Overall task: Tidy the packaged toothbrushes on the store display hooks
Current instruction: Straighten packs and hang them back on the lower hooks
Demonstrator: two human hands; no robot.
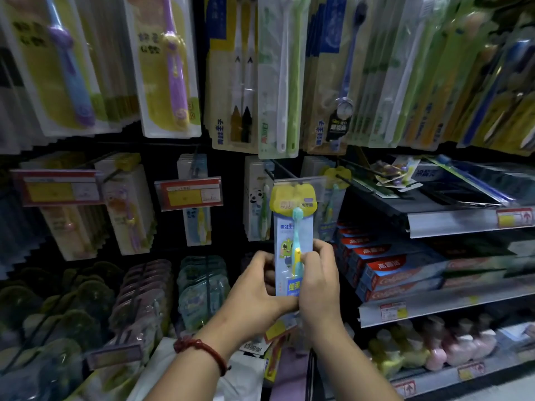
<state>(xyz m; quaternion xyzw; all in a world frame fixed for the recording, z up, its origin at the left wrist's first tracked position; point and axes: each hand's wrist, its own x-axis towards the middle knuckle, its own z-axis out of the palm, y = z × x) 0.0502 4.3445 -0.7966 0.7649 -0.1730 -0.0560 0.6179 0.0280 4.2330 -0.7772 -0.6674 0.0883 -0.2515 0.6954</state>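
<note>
Both hands, left (pixel 257 287) and right (pixel 318 279), pinch pack (pixel 292 227) low; likely light, stiff, slippery: grip card edges.

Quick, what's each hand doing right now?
Left hand: gripping the toothbrush pack by its lower left edge.
Right hand: gripping the same pack, fingers over its front.

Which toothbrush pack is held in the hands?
The pack with the teal brush and yellow top; left hand and right hand grip its lower part; no other is touched.
</note>
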